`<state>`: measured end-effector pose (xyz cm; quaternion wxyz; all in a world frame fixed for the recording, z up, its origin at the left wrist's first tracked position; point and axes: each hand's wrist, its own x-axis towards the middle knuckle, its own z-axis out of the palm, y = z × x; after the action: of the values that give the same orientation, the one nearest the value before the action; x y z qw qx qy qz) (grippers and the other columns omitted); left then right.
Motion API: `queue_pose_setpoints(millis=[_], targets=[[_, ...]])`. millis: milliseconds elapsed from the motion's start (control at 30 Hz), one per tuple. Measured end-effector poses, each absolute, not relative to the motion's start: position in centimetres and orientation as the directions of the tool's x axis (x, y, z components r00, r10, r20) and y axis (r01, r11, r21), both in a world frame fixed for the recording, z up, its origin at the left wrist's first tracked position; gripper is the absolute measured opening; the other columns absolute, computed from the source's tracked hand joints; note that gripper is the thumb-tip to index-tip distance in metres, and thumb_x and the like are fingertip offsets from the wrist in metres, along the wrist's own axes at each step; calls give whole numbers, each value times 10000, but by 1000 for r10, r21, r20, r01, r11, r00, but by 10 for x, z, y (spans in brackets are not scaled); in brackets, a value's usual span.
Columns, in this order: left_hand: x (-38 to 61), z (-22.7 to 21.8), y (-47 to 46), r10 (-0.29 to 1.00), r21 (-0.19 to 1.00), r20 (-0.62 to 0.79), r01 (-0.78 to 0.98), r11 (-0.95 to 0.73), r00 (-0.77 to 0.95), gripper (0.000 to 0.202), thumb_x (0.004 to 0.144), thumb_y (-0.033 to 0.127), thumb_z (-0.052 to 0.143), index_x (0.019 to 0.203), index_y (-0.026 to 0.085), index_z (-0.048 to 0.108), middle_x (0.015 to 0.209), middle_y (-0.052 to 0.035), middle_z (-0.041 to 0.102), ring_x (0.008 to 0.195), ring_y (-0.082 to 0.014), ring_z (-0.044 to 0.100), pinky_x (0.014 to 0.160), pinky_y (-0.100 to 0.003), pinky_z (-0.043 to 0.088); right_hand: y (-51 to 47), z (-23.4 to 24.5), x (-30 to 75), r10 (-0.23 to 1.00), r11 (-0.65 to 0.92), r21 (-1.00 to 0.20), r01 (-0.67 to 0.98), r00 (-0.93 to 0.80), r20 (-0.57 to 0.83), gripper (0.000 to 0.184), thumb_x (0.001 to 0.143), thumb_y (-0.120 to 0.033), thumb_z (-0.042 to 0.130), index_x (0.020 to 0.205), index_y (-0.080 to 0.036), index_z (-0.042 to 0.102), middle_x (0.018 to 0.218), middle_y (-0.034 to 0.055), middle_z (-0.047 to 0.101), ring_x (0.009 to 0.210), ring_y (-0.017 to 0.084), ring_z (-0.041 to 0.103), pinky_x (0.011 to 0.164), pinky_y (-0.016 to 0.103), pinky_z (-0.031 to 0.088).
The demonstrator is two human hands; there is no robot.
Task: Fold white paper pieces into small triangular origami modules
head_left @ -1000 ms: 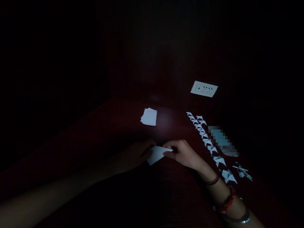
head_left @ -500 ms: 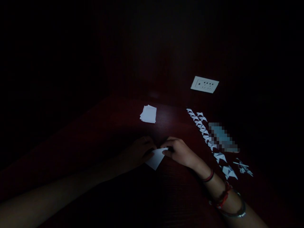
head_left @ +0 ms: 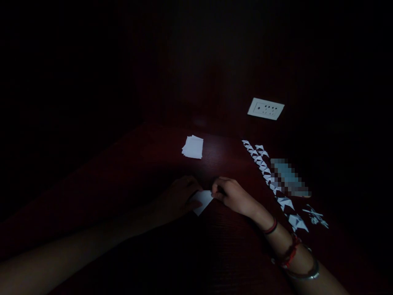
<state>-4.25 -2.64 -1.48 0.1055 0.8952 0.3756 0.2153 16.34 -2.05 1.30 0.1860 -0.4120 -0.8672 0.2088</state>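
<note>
Between my two hands is a small white sheet of paper, one corner pointing toward me. My left hand, dim in the shadow, grips its left side with the thumb lying over the paper. At the right corner, my right hand pinches the edge between thumb and curled fingers. Farther back on the dark red table lies a loose stack of white paper sheets. To the right runs a slanting row of folded white paper pieces, with larger folded ones at the near end.
A blurred-out flat bluish object lies right of the folded row. Nearer me is a small pile of thin white scraps. On the dark wall behind sits a white power socket. The surroundings are very dark.
The paper between my hands shows smaller, and its near corner has shifted up slightly. My right hand's fingers have curled more tightly at the right corner. The left hand hardly moved.
</note>
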Motion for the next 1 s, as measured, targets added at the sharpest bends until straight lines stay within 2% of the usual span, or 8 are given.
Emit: queue_pose_setpoints(millis=[133,233,300,467,567,700,867,1000], targets=[[-44,-10,-26,753,377,310,653,-658,580,100,821,228,476,902,186,516,936,-17,514,893,-171,471,804,-323,366,-22,17,164,800,580,-501,642,-564,204,142,752,-166,552,894,-163,550,824,23,537,749,127,500,678,251,396],[-46,-9,-27,784,330,340,715,-616,518,294,781,332,543,1031,191,483,1031,-43,482,963,-211,444,836,-373,341,-22,17,167,824,559,-459,690,-523,218,366,711,-278,616,1051,-181,520,979,61,490,912,179,464,785,322,378],[-48,-12,-26,799,304,330,744,-595,503,381,735,384,587,1050,191,488,1062,-57,462,987,-237,430,837,-397,335,-22,14,167,843,530,-446,721,-508,178,316,708,-273,618,1002,-180,547,968,62,480,919,186,457,790,336,373],[-50,-17,-20,826,355,258,746,-563,501,275,717,365,598,929,202,531,1010,-36,481,939,-228,450,797,-387,350,-22,9,163,849,505,-484,715,-511,130,55,722,-158,585,765,-163,552,838,28,514,796,141,485,709,275,372],[-50,-17,-18,842,398,220,742,-539,493,290,714,387,590,922,195,523,970,-31,487,907,-220,459,770,-372,362,-23,10,161,838,518,-514,684,-525,146,78,733,-96,546,775,-160,534,743,3,534,685,110,487,635,233,360],[-48,-18,-18,857,409,261,753,-516,445,329,703,368,601,972,201,512,1033,-43,451,956,-226,436,789,-365,363,-22,9,161,841,518,-520,679,-516,163,165,712,-142,591,872,-164,553,820,24,541,740,125,502,659,244,371],[-48,-18,-19,874,381,286,790,-480,392,237,676,308,616,887,215,558,1128,-42,394,1056,-260,377,851,-408,328,-22,4,163,833,511,-532,675,-541,115,86,717,-89,551,741,-169,571,816,21,510,761,121,500,695,248,383],[-47,-15,-19,891,433,254,779,-453,377,243,667,294,622,877,193,553,1110,-54,422,1071,-260,376,877,-414,323,-21,-1,161,864,486,-533,693,-473,172,237,716,-186,596,945,-174,539,914,44,485,845,147,484,750,280,386]])
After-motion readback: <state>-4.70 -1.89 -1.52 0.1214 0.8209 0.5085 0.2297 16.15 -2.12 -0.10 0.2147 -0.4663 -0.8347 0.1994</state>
